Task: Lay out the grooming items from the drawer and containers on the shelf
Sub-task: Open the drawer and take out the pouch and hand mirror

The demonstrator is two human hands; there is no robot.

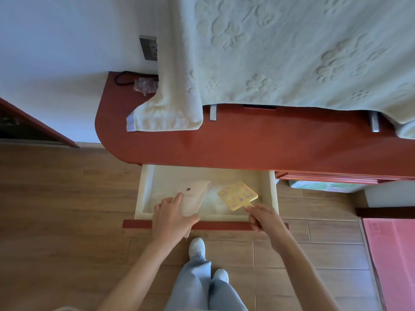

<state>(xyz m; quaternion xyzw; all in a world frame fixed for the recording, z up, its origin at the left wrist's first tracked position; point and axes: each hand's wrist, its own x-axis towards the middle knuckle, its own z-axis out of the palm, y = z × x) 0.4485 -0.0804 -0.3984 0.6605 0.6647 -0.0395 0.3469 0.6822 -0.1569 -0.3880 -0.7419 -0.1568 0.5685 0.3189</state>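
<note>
Head view: both hands in the open drawer

Head camera looks straight down on a pale wooden drawer (146, 191) pulled out from under a red-brown shelf (247, 144). The person's left hand (171, 217) grips a beige fabric pouch (195, 197) at its near end, thumb on top and fingers curled beneath it; the pouch has a small dark button on its flap and lies in the left half of the drawer, its near corner sticking out over the drawer's red front edge. The right hand (266, 218) pinches the short handle of a yellow hand mirror (237, 195) dotted with purple flowers; the mirror lies tilted in the right half of the drawer, apart from the pouch.

On the shelf, a pale embossed towel (280, 52) hangs down from above and covers most of the back, with one cream corner resting on the left part of the shelf surface. Behind that corner, near the wall, sit a black cord (122, 78) and a small crinkled clear bag (144, 85). A wall socket (149, 48) is set above them. Two metal bars show under the towel's lower edge. Below, the person's white shoes (197, 248) and light blue trousers stand on a wood-look floor, and a pink mat (395, 261) lies at the right edge.
</note>
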